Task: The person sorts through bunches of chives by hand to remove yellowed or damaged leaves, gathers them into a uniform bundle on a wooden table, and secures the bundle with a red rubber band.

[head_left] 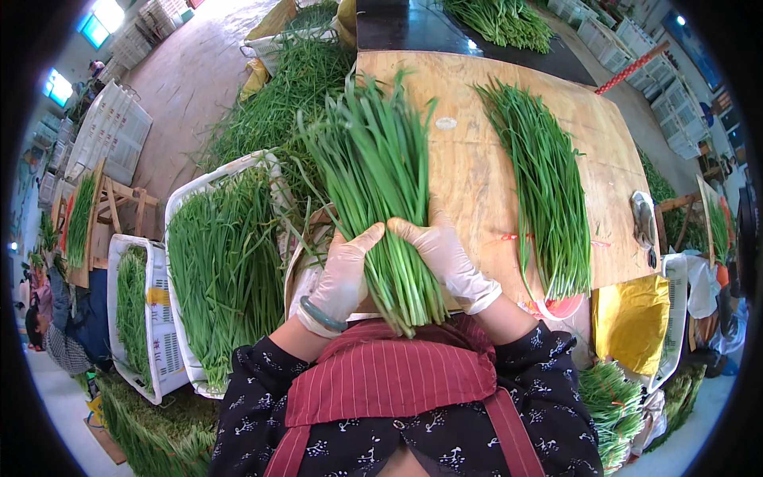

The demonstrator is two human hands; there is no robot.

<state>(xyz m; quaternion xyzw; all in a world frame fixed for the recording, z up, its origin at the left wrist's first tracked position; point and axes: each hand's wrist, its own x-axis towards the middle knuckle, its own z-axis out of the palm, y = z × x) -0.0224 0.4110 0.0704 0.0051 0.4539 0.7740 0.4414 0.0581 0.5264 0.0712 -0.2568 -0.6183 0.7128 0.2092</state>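
Left hand and right hand pinch a garlic-chive bunch, thumbs nearly touching, other fingers mostly hidden; bare plywood tabletop lies at one o'clock, far edge beyond.

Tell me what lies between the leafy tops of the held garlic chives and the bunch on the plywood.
The head view shows plywood with one pale oval spot between the held garlic chives and the lying bunch.
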